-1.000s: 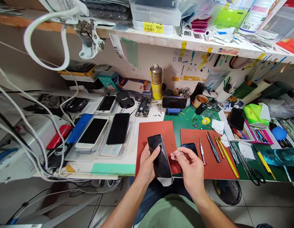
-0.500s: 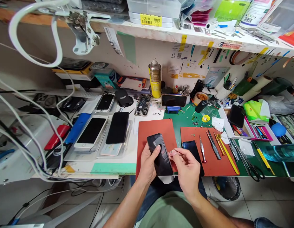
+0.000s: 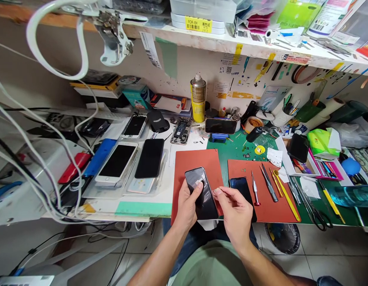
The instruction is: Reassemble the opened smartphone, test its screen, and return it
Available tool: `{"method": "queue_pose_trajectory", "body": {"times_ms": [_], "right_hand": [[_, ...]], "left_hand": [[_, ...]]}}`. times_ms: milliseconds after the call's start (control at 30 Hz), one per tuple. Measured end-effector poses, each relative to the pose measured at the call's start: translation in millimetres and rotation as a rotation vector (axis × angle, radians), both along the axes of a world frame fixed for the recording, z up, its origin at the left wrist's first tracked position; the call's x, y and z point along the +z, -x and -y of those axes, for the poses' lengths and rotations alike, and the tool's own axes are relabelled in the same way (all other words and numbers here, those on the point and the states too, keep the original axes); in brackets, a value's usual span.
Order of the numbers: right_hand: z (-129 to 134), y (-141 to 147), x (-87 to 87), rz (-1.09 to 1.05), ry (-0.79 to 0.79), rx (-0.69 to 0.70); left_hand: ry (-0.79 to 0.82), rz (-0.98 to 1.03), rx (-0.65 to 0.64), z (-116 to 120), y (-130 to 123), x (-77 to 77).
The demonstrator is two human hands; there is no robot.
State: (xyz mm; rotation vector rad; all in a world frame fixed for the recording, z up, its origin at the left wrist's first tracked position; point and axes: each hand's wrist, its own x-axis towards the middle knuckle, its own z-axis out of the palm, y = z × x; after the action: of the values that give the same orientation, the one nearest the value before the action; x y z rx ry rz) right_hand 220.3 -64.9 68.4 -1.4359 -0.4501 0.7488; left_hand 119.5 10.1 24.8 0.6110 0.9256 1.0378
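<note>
A dark-screened smartphone [image 3: 206, 202] is tilted in my left hand [image 3: 187, 201], the thumb lying across its screen. At the phone's right edge, my right hand [image 3: 236, 210] has thumb and forefinger pinched together. Whatever lies between those fingertips is too small to make out. Both hands are over the front edge of a reddish-brown mat [image 3: 195, 159]. Partly behind my right hand, another dark phone [image 3: 239, 186] rests on a second reddish-brown mat [image 3: 279, 210].
Right of my hands lie a small screwdriver [image 3: 255, 188], yellow tweezers [image 3: 286, 196] and black-handled scissors [image 3: 319, 218]. Several phones, including a white one [image 3: 116, 163], are at the left. A spray can [image 3: 198, 99] stands at the back beneath a shelf [image 3: 219, 41].
The view has shifted slightly, so the bench appears a little further right. The phone stays in my left hand, and my right fingers remain pinched at its edge.
</note>
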Motion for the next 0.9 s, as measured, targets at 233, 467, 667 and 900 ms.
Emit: {"method": "queue_pose_trajectory", "body": {"times_ms": [233,467,667,900], "right_hand": [[0,-7,2.3,0.056,0.031,0.040],[-76,-91,3.8,0.603,0.329,0.188],[-97,-97,0.2,0.640,0.336,0.337],[-46,-52,-2.6,0.398,0.178,0.605]], "left_hand": [[-0.004,-0.030,0.005,2,2,-0.1],[-0.019,-0.079,0.041,-14,10,12.1],[-0.054,-0.089,-0.012,-28,13,20.8],[-0.045,-0.146,-0.089,-32,12,14.8]]}}
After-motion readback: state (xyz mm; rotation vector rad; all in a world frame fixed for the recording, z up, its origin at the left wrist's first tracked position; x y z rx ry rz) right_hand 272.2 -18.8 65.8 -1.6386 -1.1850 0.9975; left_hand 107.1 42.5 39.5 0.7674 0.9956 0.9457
